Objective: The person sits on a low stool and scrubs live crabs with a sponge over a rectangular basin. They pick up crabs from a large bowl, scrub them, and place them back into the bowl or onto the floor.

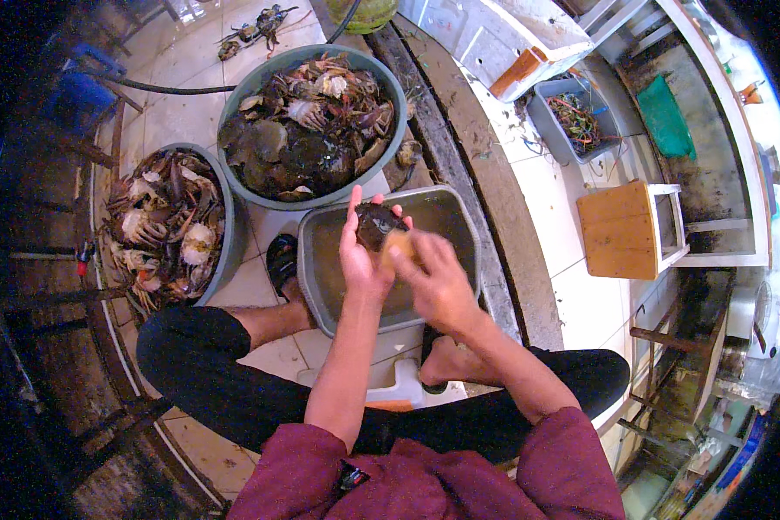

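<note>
My left hand [364, 264] is raised over a grey basin [306, 290] of murky water. In its palm lies a dark, rounded crab shell [378, 222], the fingers curled around its edge. My right hand [442, 282] grips a yellowish scrubber [400, 246] and presses it against the shell; that hand is somewhat blurred, and the scrubber's exact kind is unclear. Beyond the basin, a big round tub [225, 165] holds crabs and broad dark shells in dark water. A second round tub [232, 234], to the left, is heaped with crab bodies and legs.
My sandalled feet flank the basin. A black hose [169, 89] runs to the far tub. Dark crabs [264, 28] lie on the far tiles. A raised kerb [459, 130] passes on the right; beyond it are a grey crate [556, 139], a foam box [494, 43] and a wooden stool [617, 230].
</note>
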Motion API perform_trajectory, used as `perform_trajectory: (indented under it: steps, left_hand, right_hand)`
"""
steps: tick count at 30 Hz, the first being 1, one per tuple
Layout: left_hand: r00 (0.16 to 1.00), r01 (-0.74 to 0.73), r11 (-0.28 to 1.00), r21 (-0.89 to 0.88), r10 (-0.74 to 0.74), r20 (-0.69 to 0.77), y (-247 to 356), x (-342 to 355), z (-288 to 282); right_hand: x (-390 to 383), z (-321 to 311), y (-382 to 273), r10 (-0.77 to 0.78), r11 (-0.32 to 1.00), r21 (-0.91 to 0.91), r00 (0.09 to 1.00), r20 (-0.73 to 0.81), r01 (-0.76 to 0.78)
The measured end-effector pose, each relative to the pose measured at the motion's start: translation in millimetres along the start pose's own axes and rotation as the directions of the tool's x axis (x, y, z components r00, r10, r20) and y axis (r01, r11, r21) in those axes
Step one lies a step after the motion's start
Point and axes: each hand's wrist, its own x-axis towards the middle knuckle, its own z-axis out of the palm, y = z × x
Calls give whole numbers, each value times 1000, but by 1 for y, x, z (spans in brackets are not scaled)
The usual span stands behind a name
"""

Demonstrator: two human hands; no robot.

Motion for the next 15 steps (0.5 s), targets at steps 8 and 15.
perform_trajectory:
  steps: [8,15]
  left_hand:
    - [984,166,979,118,-157,-81,-10,0,-3]
    - [921,268,947,175,-198,-337,-24,-3,-15]
  right_hand:
    - [16,-10,5,54,997,-59,999,3,-53]
    - [21,11,14,195,976,-90,980,-34,-197]
